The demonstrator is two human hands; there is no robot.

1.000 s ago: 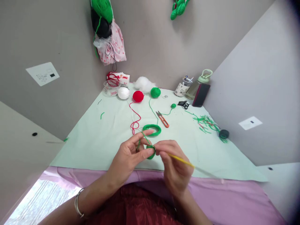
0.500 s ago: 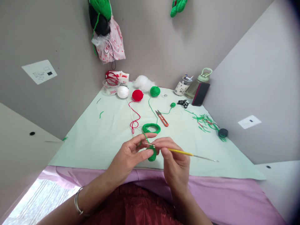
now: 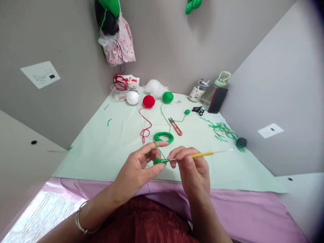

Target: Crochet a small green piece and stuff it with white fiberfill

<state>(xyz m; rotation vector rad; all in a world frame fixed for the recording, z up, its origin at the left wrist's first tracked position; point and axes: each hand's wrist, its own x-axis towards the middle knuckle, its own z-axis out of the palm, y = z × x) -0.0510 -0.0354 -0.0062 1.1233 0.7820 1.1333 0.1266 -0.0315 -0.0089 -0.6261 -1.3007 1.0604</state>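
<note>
Between the thumb and fingers of my left hand (image 3: pixel 138 168) is a small green crochet piece (image 3: pixel 158 161), partly hidden by the thumb. Green yarn runs from it up over my raised index finger. My right hand (image 3: pixel 193 168) pinches the yellow grip of a crochet hook (image 3: pixel 202 155), whose metal tip lies against the top edge of the piece. Just beyond my left fingertips rests a loose coil of green yarn (image 3: pixel 164 137), with a strand leading back to a green yarn ball (image 3: pixel 167 97).
Behind the coil lie orange thread snips (image 3: pixel 175 126). A red yarn ball (image 3: pixel 149 101) and a white one (image 3: pixel 133 98) sit further back, near fluffy stuffing (image 3: pixel 155 88). To the right are yarn scraps (image 3: pixel 221 130), black tape (image 3: pixel 241 142), a phone (image 3: pixel 217 100) and a bottle (image 3: pixel 211 91).
The green piece has turned from hanging upright to lying sideways in my left hand. My right hand has shifted right, and the hook's rear end has tilted up.
</note>
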